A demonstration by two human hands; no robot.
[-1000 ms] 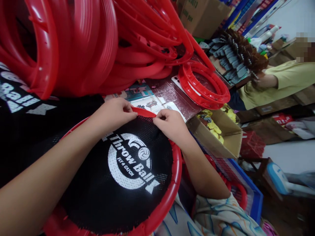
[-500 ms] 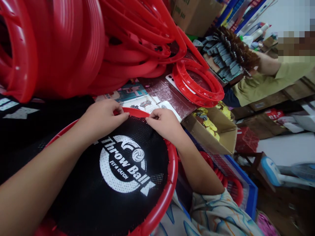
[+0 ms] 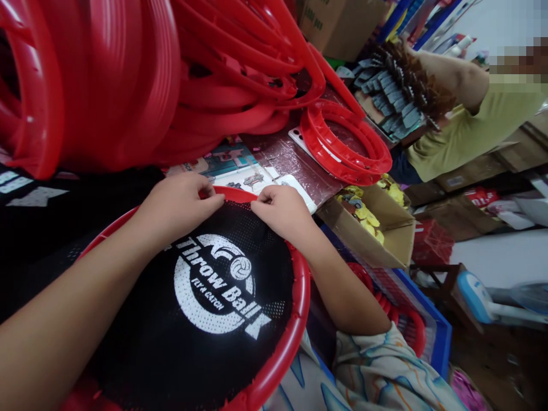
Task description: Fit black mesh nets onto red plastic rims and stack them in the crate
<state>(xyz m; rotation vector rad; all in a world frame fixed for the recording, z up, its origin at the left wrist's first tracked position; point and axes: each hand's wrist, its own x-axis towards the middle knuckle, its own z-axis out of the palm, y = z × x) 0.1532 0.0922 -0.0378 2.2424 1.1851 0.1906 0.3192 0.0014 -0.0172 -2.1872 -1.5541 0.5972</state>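
A black mesh net point(image 3: 158, 331) printed with a white "Throw Ball" logo lies across a round red plastic ring point(image 3: 295, 319) in front of me. My left hand point(image 3: 182, 202) pinches the net's edge at the far side of the ring, thumb and fingers together. Close by on the right, my right hand point(image 3: 282, 211) pinches the same edge, its fingers curled. Between the two hands a short stretch of red rim shows. My left forearm covers part of the net and of the ring's left side.
Many red rings point(image 3: 128, 80) are heaped at the back left. Two more rings point(image 3: 342, 142) rest on a white phone-like object. At the right stand a cardboard box point(image 3: 385, 228) of yellow pieces and a blue crate point(image 3: 440, 348). A co-worker's arm point(image 3: 454, 74) is beyond.
My right hand has shifted slightly left along the net's edge, towards my left hand, which stays put. The co-worker's arm has risen over the pile of brown and grey pieces.
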